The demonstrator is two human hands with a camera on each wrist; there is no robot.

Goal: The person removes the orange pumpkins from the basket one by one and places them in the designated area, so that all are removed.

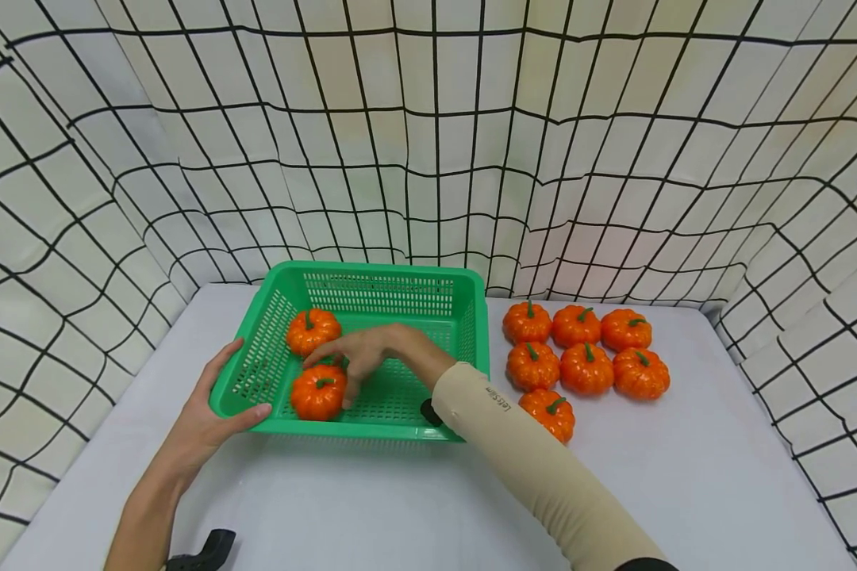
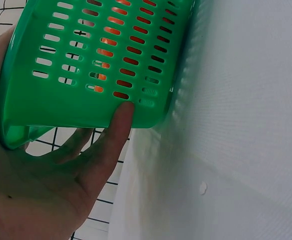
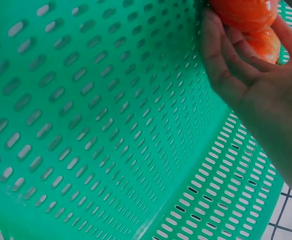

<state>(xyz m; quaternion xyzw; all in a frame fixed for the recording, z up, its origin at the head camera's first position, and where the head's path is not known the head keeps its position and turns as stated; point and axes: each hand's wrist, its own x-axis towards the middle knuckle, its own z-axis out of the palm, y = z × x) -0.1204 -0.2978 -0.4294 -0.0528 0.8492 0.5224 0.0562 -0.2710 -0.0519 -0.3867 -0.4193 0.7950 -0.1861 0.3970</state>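
A green plastic basket (image 1: 371, 429) with slotted walls stands on the white table. At its left front corner my left hand (image 1: 198, 428) grips it, thumb over the rim and fingers against the outer wall. Inside, at the left end, sit two small orange pumpkins with green stems: a back pumpkin (image 1: 313, 331) and a front pumpkin (image 1: 317, 393). My right hand (image 1: 363, 354) reaches in over the front wall and holds the front pumpkin, its fingers curved about it. In the right wrist view, those fingers (image 3: 236, 55) partly cover the pumpkins.
Right of the basket, several more orange pumpkins (image 1: 586, 369) sit close together in rows, with a single nearer pumpkin (image 1: 548, 414) partly behind my right sleeve (image 1: 528, 452). White walls with black netting (image 1: 436, 143) enclose the table (image 1: 371, 507) at the back and sides.
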